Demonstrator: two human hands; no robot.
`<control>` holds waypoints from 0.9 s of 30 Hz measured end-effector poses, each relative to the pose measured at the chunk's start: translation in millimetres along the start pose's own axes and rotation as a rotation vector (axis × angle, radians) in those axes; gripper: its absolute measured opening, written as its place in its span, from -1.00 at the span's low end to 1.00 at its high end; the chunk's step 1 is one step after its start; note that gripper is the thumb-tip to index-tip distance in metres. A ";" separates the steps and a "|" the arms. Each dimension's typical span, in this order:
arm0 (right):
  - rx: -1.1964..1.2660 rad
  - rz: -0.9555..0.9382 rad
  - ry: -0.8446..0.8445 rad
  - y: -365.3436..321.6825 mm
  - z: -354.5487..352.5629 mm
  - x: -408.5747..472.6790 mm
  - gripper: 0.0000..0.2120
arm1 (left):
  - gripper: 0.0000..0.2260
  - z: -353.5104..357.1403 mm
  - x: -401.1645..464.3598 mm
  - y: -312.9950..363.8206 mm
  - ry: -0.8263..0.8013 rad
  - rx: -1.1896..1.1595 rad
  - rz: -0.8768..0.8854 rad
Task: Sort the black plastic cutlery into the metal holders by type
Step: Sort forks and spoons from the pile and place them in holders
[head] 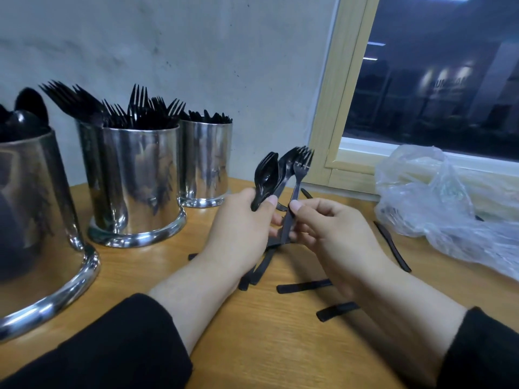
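Observation:
Three shiny metal holders stand at the left on the wooden table (275, 332). The nearest holder (36, 234) has black spoons in it, the middle holder (137, 181) is full of forks, and the far holder (206, 161) shows knife tips. My left hand (238, 228) grips a bunch of black spoons and forks (269, 172) upright by the handles. My right hand (331, 228) pinches the handle of one black fork (302, 167) beside that bunch. Loose black cutlery handles (304, 286) lie on the table under and between my hands.
A crumpled clear plastic bag (438, 197) lies at the right by the window frame (331, 108). A black knife (393, 245) lies just left of the bag. The grey wall is right behind the holders.

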State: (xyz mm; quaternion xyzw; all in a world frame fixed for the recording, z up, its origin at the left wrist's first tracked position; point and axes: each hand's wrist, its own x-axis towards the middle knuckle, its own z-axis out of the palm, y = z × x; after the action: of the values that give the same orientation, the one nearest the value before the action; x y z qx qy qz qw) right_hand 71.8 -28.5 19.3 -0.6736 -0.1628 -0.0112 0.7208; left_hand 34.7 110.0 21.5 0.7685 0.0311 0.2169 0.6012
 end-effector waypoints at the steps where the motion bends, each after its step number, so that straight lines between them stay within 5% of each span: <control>1: 0.030 0.019 -0.003 0.9 2.1 -0.2 -0.78 | -0.80 0.5 0.3 -1.6 -0.011 -0.020 -0.005; 9: -0.184 -0.016 -0.008 1.1 7.7 6.0 -0.71 | -0.79 -3.4 0.1 0.7 -0.085 -0.017 0.005; 15: -0.758 -0.180 0.079 -1.3 -17.1 23.3 -0.72 | -0.72 -8.4 4.6 4.3 -0.055 0.077 -0.030; 19: -1.068 -0.035 0.022 15.8 -35.1 28.6 -0.70 | -0.70 -15.0 6.7 5.9 0.051 0.125 -0.009; 27: -1.108 -0.027 -0.003 26.8 -31.1 30.9 -0.78 | -0.71 -14.1 5.7 5.6 0.058 0.141 0.004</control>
State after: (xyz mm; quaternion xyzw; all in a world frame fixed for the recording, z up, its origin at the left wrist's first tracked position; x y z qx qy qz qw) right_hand 114.2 -50.0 -0.2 -0.9499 -0.1423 -0.1032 0.2583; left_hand 33.5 123.0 31.0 0.8024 0.0622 0.2374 0.5440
